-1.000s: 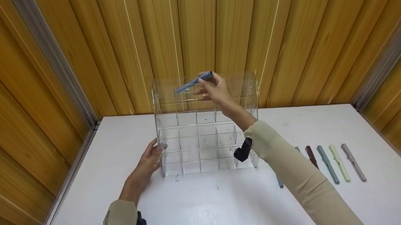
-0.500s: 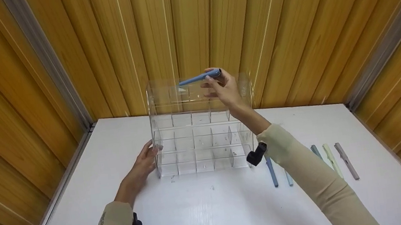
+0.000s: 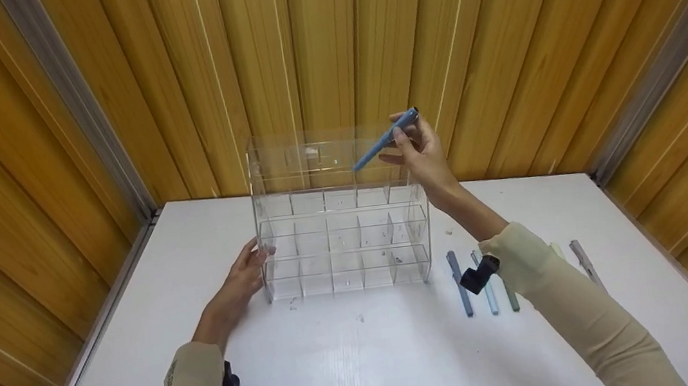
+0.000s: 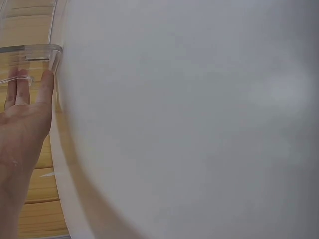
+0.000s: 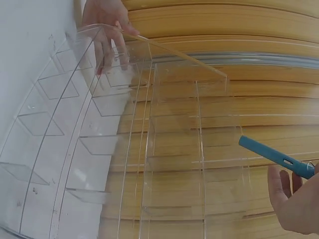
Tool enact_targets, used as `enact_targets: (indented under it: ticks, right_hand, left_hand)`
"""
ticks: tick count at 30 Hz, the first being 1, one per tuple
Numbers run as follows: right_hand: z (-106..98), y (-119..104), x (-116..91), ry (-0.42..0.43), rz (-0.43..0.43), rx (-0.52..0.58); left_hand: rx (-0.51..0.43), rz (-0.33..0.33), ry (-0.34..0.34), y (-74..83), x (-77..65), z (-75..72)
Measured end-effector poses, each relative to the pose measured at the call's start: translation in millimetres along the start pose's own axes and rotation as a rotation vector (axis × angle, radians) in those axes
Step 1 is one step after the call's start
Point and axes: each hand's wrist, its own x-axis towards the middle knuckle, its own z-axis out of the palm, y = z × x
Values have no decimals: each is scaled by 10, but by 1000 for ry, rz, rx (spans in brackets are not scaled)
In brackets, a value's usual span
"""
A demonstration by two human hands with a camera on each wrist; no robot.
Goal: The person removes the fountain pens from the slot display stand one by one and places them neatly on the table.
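In the head view, a clear acrylic organizer point(image 3: 342, 219) with tiered compartments stands upright on the white table. My right hand point(image 3: 427, 154) pinches a blue pen point(image 3: 384, 140) between thumb and fingers, above the organizer's upper right corner. The pen slants, its lower end pointing left and down. The right wrist view shows this pen point(image 5: 271, 152) beside the organizer's upper part. My left hand point(image 3: 241, 282) rests against the organizer's left side, its fingers mostly straight in the left wrist view. Those fingers point(image 5: 102, 52) show through the clear panel in the right wrist view.
Right of the organizer lie a dark blue pen point(image 3: 460, 286), a light blue pen point(image 3: 490, 296), a dark green pen point(image 3: 512, 300) and a grey pen point(image 3: 587, 262). The right sleeve point(image 3: 576, 296) partly covers a pale yellow-green pen point(image 3: 556, 250). Wood-patterned panels point(image 3: 327, 46) close in the table.
My right hand has moved right with the blue pen, from above the organizer's middle to its right corner. The pen's tip now points more downward. The left hand stays at the organizer's side.
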Motion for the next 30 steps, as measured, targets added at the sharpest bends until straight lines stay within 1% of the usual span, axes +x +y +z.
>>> enact_targets:
  ticks: [4,7,9,16,19,23,27,30]
  right_hand:
    - [-108,6,-38,-31,17,-13]
    - [-192,26,-80,-39,34,-18]
    - [-250,39,-112,-37,41,-25]
    - [-477,39,-206,27,37,-92]
    - [-578,31,-247,57,24,-113]
    - [-727,28,-308,99,29,-160]
    - [-873,42,-355,116,40,-188]
    - [-992,62,-399,125,49,-192]
  left_hand:
    - [-15,4,2,26,27,-12]
    - [-27,5,1,29,41,-10]
    - [-15,-1,7,22,42,-3]
    - [-5,-13,-4,-7,65,20]
    - [2,-15,3,-4,71,21]
    - [0,-12,-1,9,78,20]
    - [0,0,-6,24,71,1]
    - [7,0,2,37,67,-16]
